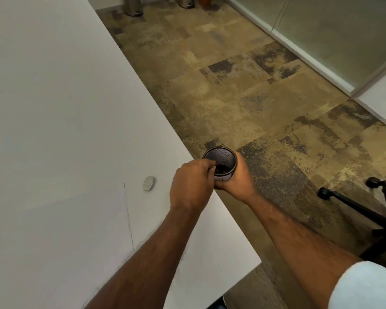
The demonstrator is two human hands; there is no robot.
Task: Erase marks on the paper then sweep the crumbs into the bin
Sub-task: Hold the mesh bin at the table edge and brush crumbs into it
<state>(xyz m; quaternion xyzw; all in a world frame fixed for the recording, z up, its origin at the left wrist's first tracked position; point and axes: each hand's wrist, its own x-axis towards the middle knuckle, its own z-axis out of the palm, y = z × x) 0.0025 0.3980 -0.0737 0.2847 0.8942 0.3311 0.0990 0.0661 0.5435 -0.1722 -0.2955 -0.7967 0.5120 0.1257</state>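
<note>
Mesh bin (220, 156) sits at centre frame, just off the tabletop (54, 108) edge, with the right hand (239, 181) wrapped round it. Left hand (191, 186) has fingers curled over its mouth, nothing visibly held. Looks like the crumb-dump step, near done. Eraser (149, 183) lies idle near the paper (65, 230). Next: check paper for leftover crumbs, set bin down.

A white bench (54, 85) is seen with a small pale ribbed eraser (148, 183) laid flat on it, and a white sheet of paper (65, 230) is spread just left of and nearer than the eraser, with faint grey smudging at its near right edge.
</note>
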